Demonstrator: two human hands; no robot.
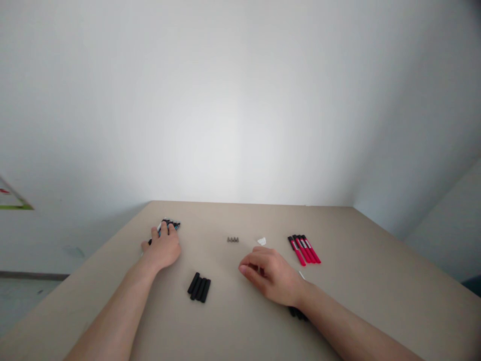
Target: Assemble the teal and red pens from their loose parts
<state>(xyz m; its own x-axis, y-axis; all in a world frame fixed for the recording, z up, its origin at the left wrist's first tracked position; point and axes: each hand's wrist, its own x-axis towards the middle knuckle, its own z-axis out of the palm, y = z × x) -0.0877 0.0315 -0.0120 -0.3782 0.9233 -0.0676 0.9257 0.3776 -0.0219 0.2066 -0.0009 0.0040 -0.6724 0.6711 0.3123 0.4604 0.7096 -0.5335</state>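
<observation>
My left hand [165, 249] lies at the far left of the table with its fingers spread over a group of thin dark, white and blue pen-like pieces [173, 223], partly covered by the fingers. My right hand [272, 275] rests near the middle, fingers curled and thumb tip against the forefinger; anything pinched there is hidden. Between the hands, nearer me, lie several short black tubes [199, 288] side by side. Beyond my right hand are several small metal cone tips [233, 239] and small white pieces [262, 241].
Several red sticks with black ends [305, 250] lie in a row to the right of my right hand. More black pieces [298, 314] show partly under my right forearm, and a white sliver [301, 275] beside the wrist. The beige table [225, 331] meets a white wall [240, 100].
</observation>
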